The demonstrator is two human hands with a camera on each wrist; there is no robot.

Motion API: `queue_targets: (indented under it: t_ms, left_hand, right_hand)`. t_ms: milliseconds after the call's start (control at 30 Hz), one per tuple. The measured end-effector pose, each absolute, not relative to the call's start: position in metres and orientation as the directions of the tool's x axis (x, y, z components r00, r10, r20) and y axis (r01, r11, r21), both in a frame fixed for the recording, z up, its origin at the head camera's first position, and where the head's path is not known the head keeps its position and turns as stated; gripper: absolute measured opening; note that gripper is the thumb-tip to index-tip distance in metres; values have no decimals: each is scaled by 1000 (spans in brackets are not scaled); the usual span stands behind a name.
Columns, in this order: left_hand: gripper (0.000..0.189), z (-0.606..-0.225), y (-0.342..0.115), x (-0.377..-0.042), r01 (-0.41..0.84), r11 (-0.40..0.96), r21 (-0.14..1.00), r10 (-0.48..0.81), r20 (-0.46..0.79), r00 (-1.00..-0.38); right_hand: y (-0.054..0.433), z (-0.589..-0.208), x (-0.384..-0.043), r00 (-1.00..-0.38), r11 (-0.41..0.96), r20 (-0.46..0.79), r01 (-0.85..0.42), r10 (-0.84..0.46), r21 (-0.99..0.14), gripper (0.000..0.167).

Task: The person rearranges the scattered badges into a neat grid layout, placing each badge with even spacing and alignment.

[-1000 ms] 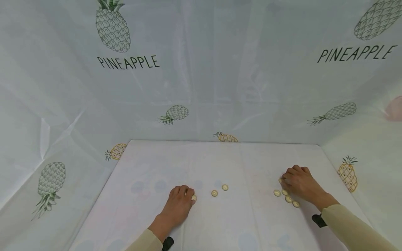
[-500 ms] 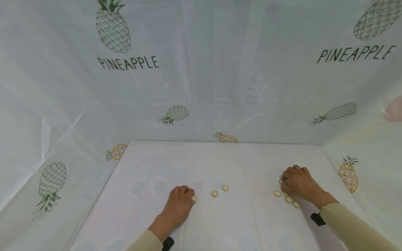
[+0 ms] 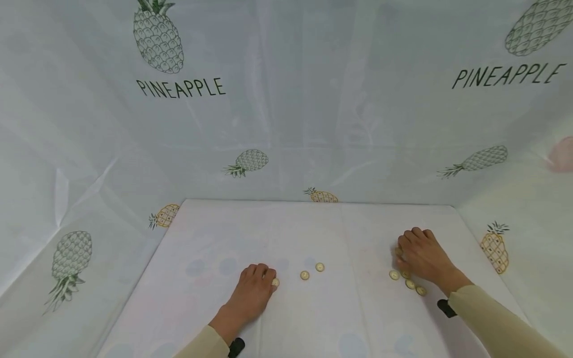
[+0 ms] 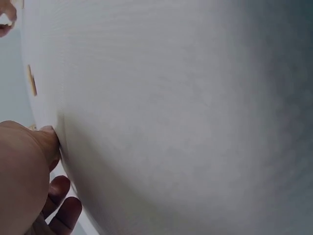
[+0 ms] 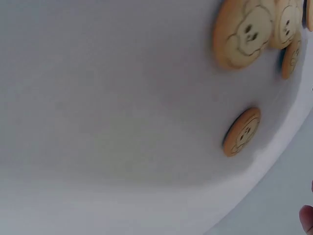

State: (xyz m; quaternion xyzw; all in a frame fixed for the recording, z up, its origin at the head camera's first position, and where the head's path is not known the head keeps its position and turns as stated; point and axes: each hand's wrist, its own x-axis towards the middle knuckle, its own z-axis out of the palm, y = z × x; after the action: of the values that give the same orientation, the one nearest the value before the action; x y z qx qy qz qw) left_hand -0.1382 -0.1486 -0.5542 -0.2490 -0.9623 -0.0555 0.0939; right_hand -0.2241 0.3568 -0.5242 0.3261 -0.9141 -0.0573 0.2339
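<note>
My left hand [image 3: 251, 293] rests low on the white table, its curled fingers and thumb around a small round cookie [image 3: 275, 282]. In the left wrist view its thumb [image 4: 46, 139] is down at the table surface. The right hand [image 3: 423, 256] pinches another cookie [image 3: 399, 251] between thumb and fingers, over the right part of the table. Several pale cookies with brown rims and drawn bear faces lie just below that hand, among them a separate one [image 3: 394, 275] and a close row [image 3: 410, 284]. In the right wrist view a cookie [image 5: 242, 132] shows its face.
Between the hands lie two more cookies, one [image 3: 305, 275] nearer the left hand and another [image 3: 320, 267] farther back. A pineapple-print sheet [image 3: 286, 114] hangs behind and beside the white table [image 3: 309, 228].
The right hand has shifted slightly away from the body and to the left, with the cookie in its fingers. My left hand has stayed in place.
</note>
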Motion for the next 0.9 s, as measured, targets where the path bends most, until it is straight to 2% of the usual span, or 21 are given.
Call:
queue_targets:
  t_ms: [367, 700, 900]
  left_hand:
    - [23, -542, -144, -135, 466, 880, 90, 446, 177, -877]
    - [24, -554, -147, -142, 482, 868, 120, 448, 229, -864]
    - [21, -556, -146, -140, 466, 874, 136, 436, 201, -877]
  right_hand:
    - [316, -519, -235, -747, 822, 342, -523, -570, 227, 34]
    - [262, -508, -272, -796, 845, 286, -510, -534, 158, 26]
    - [244, -516, -288, -822, 855, 237, -505, -517, 116, 21]
